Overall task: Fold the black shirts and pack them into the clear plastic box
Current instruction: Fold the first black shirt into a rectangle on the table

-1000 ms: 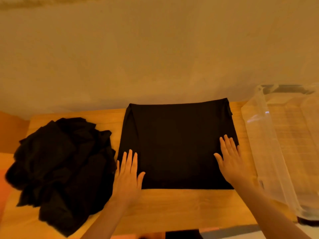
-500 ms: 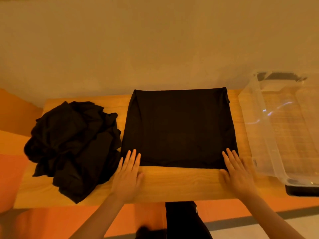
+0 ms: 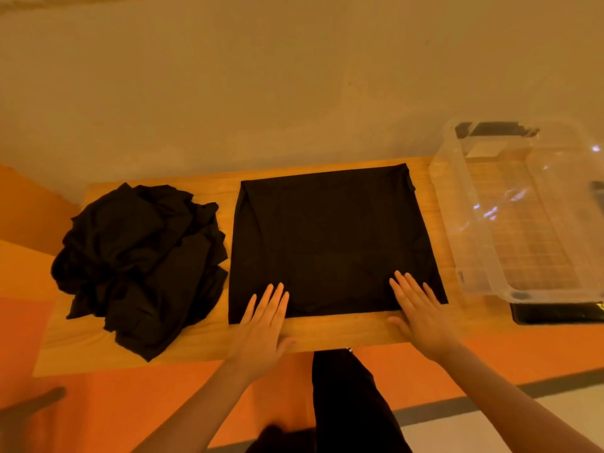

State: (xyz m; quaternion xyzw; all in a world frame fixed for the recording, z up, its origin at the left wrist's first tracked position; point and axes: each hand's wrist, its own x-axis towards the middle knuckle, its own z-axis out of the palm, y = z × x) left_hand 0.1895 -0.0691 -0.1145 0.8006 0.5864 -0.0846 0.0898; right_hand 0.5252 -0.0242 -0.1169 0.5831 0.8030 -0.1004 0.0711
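A black shirt (image 3: 333, 237), folded into a flat rectangle, lies in the middle of the wooden table (image 3: 196, 341). My left hand (image 3: 263, 328) lies flat with straight fingers on the shirt's near left edge. My right hand (image 3: 420, 315) lies flat on its near right corner, palm partly on the wood. A crumpled heap of black shirts (image 3: 140, 259) sits at the table's left end. The clear plastic box (image 3: 457, 217) stands at the right end, with nothing visible inside.
A plain wall rises right behind the table. A dark flat object (image 3: 555, 313) shows under the box's near edge. Below the table's front edge are an orange floor and my dark trouser leg (image 3: 346, 397).
Both hands slid toward me down the shirt to its near edge, then edged back onto it. The view has risen, taking in more of the table's front and the floor.
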